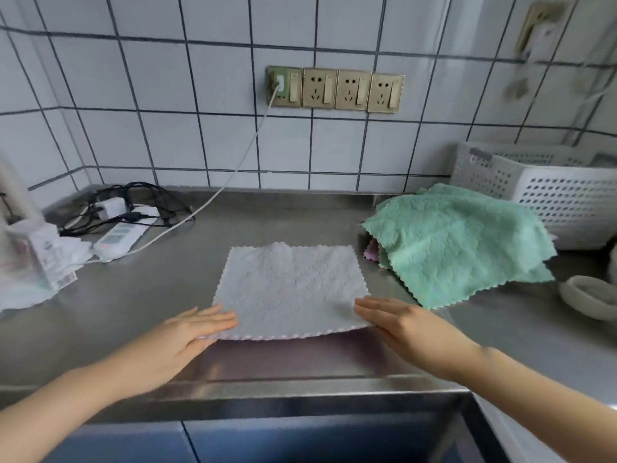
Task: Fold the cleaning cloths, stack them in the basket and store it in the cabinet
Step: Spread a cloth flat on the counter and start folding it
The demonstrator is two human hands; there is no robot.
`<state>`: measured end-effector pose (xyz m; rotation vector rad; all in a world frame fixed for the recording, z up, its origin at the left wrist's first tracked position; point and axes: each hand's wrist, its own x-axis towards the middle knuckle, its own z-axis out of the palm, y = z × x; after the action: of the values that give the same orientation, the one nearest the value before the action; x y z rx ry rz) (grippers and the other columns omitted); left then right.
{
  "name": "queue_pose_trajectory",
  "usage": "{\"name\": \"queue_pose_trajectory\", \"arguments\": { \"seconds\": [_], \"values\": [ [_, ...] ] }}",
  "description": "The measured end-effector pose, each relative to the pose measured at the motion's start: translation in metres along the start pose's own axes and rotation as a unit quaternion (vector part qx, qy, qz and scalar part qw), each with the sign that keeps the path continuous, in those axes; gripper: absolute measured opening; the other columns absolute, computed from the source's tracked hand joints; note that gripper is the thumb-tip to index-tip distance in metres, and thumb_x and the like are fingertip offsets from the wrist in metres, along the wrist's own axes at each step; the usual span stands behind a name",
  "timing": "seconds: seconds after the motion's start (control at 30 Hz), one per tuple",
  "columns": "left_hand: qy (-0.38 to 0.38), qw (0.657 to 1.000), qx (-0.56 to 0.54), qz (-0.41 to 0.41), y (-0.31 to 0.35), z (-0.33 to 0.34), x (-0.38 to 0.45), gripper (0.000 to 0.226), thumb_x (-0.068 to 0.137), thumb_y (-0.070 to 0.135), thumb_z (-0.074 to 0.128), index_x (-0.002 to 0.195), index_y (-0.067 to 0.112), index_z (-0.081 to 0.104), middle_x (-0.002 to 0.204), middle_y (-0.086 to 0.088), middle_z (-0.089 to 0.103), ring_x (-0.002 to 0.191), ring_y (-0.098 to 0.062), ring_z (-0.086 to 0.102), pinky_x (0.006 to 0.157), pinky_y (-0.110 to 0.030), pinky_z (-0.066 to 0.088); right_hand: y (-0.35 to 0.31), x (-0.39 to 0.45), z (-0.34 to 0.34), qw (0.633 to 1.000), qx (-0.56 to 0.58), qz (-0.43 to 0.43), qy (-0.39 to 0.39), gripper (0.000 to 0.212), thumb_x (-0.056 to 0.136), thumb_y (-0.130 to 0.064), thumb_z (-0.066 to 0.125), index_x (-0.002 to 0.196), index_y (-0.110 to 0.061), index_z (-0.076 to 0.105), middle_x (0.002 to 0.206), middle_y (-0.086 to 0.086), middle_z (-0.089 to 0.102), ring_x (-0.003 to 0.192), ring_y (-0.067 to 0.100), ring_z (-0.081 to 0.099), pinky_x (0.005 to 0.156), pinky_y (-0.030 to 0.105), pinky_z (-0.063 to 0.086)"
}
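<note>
A pale cloth point(290, 289) is spread flat on the steel worktop point(133, 312). Its near left corner is touched by the left hand point(187, 332), its near right corner by the right hand point(404, 325); both grips are flat with straight fingers, nothing clasped. A pile of green cloths point(457, 242) is seen just right of it, lapping against the white basket point(561, 198) by the tiled wall.

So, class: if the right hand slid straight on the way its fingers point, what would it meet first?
Probably only more of the pale cloth: the right hand points left across its near edge, toward the left hand.
</note>
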<state>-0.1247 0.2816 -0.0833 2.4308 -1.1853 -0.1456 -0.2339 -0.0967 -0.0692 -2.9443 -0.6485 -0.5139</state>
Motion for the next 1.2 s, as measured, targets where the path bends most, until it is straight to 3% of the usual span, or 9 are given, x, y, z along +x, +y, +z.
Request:
{"name": "queue_pose_trajectory", "arguments": {
  "seconds": [0.13, 0.3, 0.4, 0.47, 0.6, 0.73, 0.83, 1.07, 1.2],
  "values": [
    [-0.049, 0.998, 0.032, -0.001, 0.007, 0.0, -0.015, 0.04, 0.076, 0.081, 0.003, 0.113, 0.084, 0.016, 0.131, 0.059, 0.006, 0.134, 0.021, 0.008, 0.113, -0.01, 0.0, -0.013, -0.012, -0.002, 0.999, 0.012, -0.007, -0.039, 0.059, 0.101, -0.046, 0.015, 0.122, -0.019, 0.063, 0.126, -0.003, 0.063, 0.115, 0.015, 0.061, 0.092, 0.024, 0.048],
    [-0.124, 0.991, 0.045, -0.035, 0.012, -0.006, -0.016, 0.063, 0.066, 0.091, 0.019, 0.122, 0.067, 0.032, 0.132, 0.057, 0.012, 0.131, 0.025, 0.002, 0.115, -0.027, -0.003, -0.016, -0.018, -0.007, 0.993, 0.056, -0.01, -0.101, 0.05, 0.097, -0.05, 0.033, 0.13, -0.021, 0.057, 0.138, -0.005, 0.053, 0.128, 0.008, 0.047, 0.107, 0.011, 0.028],
    [-0.139, 0.988, -0.01, -0.066, 0.012, -0.023, -0.003, 0.058, 0.068, 0.09, 0.03, 0.11, 0.059, 0.053, 0.126, 0.046, 0.041, 0.123, 0.023, 0.031, 0.116, -0.028, 0.016, -0.011, -0.005, -0.014, 0.986, 0.104, 0.008, -0.127, 0.054, 0.097, -0.052, 0.028, 0.115, -0.016, 0.064, 0.12, 0.0, 0.064, 0.111, 0.012, 0.056, 0.099, 0.022, 0.041],
    [-0.103, 0.989, -0.038, -0.094, 0.009, -0.037, 0.017, 0.044, 0.076, 0.081, 0.04, 0.093, 0.048, 0.063, 0.108, 0.032, 0.061, 0.102, 0.013, 0.055, 0.106, -0.031, 0.039, -0.001, 0.013, -0.015, 0.987, 0.112, 0.043, -0.104, 0.044, 0.098, -0.045, 0.036, 0.11, -0.016, 0.067, 0.108, -0.002, 0.069, 0.096, 0.012, 0.062, 0.087, 0.03, 0.048],
    [0.012, 0.994, 0.032, -0.102, -0.01, -0.054, 0.079, 0.012, 0.085, 0.056, 0.054, 0.091, 0.052, 0.064, 0.103, 0.011, 0.072, 0.099, -0.01, 0.065, 0.093, -0.031, 0.047, 0.033, 0.066, -0.003, 0.987, 0.095, 0.119, -0.048, 0.027, 0.097, -0.026, 0.049, 0.115, -0.015, 0.066, 0.113, -0.003, 0.069, 0.101, 0.017, 0.064, 0.088, 0.029, 0.049],
    [0.08, 0.981, 0.072, -0.16, -0.036, -0.043, 0.137, 0.034, 0.094, 0.018, 0.054, 0.128, 0.015, 0.057, 0.132, -0.004, 0.059, 0.122, -0.022, 0.053, 0.1, -0.026, 0.035, 0.063, 0.123, 0.02, 0.968, 0.092, 0.223, -0.076, 0.033, 0.098, -0.02, 0.046, 0.127, -0.008, 0.056, 0.121, 0.01, 0.064, 0.11, 0.028, 0.059, 0.086, 0.028, 0.043],
    [0.087, 0.97, 0.06, -0.219, -0.061, -0.032, 0.158, 0.045, 0.094, 0.013, 0.052, 0.138, 0.01, 0.044, 0.135, -0.01, 0.055, 0.124, -0.027, 0.05, 0.102, -0.03, 0.036, 0.083, 0.149, 0.041, 0.958, 0.064, 0.26, -0.102, 0.038, 0.097, -0.017, 0.044, 0.132, -0.004, 0.048, 0.126, 0.018, 0.056, 0.114, 0.034, 0.053, 0.09, 0.035, 0.042],
    [0.165, 0.962, 0.088, -0.201, -0.098, -0.023, 0.169, 0.03, 0.085, 0.002, 0.055, 0.11, 0.016, 0.064, 0.081, 0.002, 0.065, 0.093, -0.025, 0.059, 0.082, -0.037, 0.049, 0.103, 0.163, 0.076, 0.962, 0.013, 0.257, -0.091, 0.023, 0.097, -0.021, 0.047, 0.105, -0.003, 0.06, 0.106, 0.014, 0.053, 0.095, 0.036, 0.058, 0.083, 0.043, 0.049],
    [0.194, 0.93, 0.217, -0.224, -0.094, -0.025, 0.169, 0.035, 0.087, 0.002, 0.05, 0.118, 0.015, 0.057, 0.108, -0.006, 0.063, 0.107, -0.029, 0.053, 0.086, -0.039, 0.044, 0.103, 0.162, 0.078, 0.958, -0.02, 0.285, -0.038, 0.015, 0.095, -0.007, 0.048, 0.107, -0.005, 0.057, 0.11, 0.013, 0.051, 0.086, 0.036, 0.058, 0.073, 0.042, 0.05]
  ]
}}
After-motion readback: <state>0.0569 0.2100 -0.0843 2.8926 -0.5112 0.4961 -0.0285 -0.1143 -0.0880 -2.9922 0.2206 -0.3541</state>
